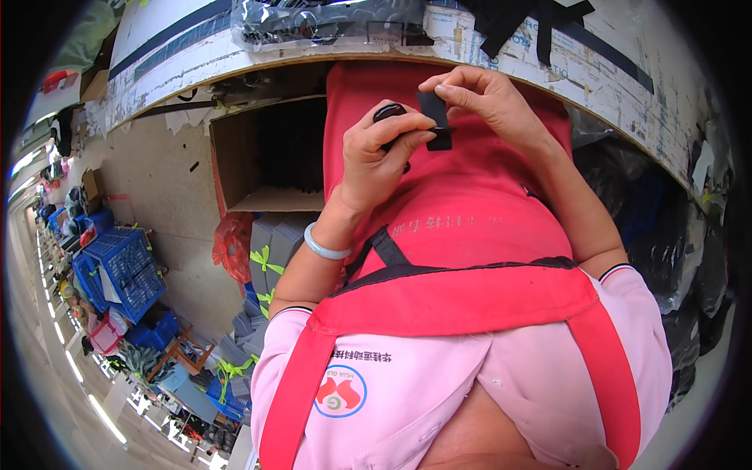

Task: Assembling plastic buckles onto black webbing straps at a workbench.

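Over the lap of the red apron (470,188), both hands are raised close together on one black strap (432,108). My left hand (380,149) pinches it between thumb and fingertips, and a short end sticks out below the pinch. A glossy black rounded piece (388,112) shows in the same hand's grip; its exact kind is unclear. The upper end of the strap sits between the thumb and forefinger of my right hand (489,102). Part of what my left fingers enclose is hidden.
The worn white table (180,74) curves just beyond my hands. On it lie a clear plastic bag of dark parts (329,23) and black strips (540,27). Left of my legs stands a cardboard box (266,200); blue crates (121,270) are farther left. Dark plastic bags (666,243) lie right.
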`<state>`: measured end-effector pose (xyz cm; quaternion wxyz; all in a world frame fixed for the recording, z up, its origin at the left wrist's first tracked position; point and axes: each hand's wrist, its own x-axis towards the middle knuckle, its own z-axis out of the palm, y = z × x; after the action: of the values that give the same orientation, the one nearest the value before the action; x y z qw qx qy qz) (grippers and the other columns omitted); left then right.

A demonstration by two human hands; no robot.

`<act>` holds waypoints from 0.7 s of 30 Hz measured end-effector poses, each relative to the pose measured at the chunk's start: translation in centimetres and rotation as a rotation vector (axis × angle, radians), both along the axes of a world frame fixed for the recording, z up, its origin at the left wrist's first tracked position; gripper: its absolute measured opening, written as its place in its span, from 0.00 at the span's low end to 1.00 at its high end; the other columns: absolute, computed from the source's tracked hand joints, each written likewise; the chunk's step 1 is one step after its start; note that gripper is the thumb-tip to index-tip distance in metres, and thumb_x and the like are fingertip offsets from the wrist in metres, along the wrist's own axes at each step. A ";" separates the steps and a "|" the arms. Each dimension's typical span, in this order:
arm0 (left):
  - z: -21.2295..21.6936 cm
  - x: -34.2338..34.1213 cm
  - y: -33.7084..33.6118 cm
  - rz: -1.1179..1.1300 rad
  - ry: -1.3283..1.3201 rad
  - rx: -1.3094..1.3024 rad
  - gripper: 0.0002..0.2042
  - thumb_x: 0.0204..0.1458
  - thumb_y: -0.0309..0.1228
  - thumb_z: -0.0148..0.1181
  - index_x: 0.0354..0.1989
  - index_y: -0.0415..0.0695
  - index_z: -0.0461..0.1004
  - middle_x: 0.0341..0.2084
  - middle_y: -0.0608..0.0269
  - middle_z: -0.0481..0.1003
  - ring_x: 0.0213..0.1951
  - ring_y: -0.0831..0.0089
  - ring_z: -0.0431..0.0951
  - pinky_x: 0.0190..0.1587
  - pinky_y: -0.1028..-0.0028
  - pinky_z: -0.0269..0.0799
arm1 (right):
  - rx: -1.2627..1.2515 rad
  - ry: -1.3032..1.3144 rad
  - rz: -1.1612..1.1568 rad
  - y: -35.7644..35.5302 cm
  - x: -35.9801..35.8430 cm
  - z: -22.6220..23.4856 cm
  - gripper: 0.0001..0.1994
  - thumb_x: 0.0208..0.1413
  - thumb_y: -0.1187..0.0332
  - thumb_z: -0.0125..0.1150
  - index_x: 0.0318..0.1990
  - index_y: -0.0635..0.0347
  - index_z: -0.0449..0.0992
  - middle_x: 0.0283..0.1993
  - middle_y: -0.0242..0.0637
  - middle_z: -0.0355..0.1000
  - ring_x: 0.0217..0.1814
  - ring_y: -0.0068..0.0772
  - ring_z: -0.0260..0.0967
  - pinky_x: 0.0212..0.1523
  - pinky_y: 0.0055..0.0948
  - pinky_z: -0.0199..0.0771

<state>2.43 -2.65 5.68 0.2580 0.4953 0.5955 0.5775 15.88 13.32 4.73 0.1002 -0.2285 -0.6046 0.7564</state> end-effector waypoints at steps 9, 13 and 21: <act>-0.2 0.9 -0.8 0.007 -0.089 -0.029 0.09 0.42 0.16 0.65 0.33 0.40 0.78 0.26 0.59 0.75 0.29 0.69 0.76 0.32 0.75 0.70 | -0.042 -0.029 -0.014 0.2 0.4 -0.7 0.09 0.58 0.65 0.61 0.37 0.62 0.74 0.33 0.32 0.74 0.33 0.18 0.71 0.38 0.20 0.74; -0.5 0.9 -1.1 0.035 -0.102 -0.021 0.09 0.42 0.16 0.65 0.33 0.39 0.78 0.26 0.59 0.75 0.29 0.70 0.76 0.32 0.75 0.70 | -0.214 -0.057 -0.027 0.2 0.3 -0.3 0.08 0.57 0.68 0.62 0.38 0.61 0.72 0.32 0.30 0.74 0.33 0.18 0.71 0.39 0.19 0.73; -1.3 1.0 -1.8 0.106 -0.048 -0.017 0.07 0.48 0.17 0.62 0.35 0.37 0.77 0.26 0.60 0.75 0.28 0.72 0.75 0.31 0.77 0.69 | 0.057 0.003 0.003 -0.1 -1.1 -0.6 0.07 0.56 0.72 0.61 0.39 0.59 0.70 0.34 0.25 0.69 0.37 0.14 0.66 0.41 0.15 0.67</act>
<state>3.44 -4.41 4.35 0.2454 0.4470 0.6195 0.5968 14.74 13.21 4.10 0.1065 -0.2233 -0.6261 0.7394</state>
